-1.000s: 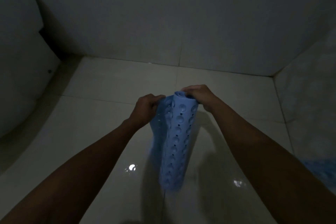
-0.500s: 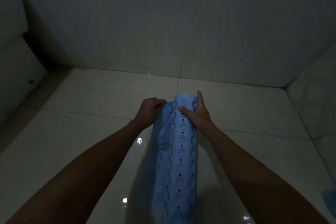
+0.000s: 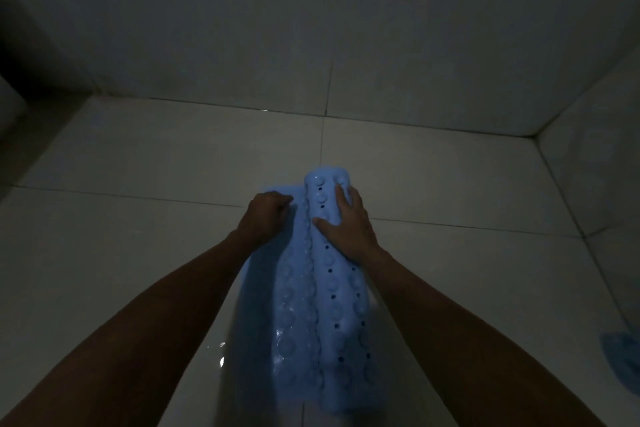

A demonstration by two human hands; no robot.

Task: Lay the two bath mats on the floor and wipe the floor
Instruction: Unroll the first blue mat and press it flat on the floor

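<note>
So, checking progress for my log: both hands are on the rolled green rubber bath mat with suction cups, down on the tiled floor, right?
Not green: the head view shows a light blue rubber bath mat under the left hand and right hand, on the pale tiled floor.

L hand [image 3: 266, 215] fisted, R hand [image 3: 346, 225] flat, fingers spread, both arms outstretched.

Blue mat [image 3: 311, 305] on tiled floor [image 3: 138, 236]
</note>
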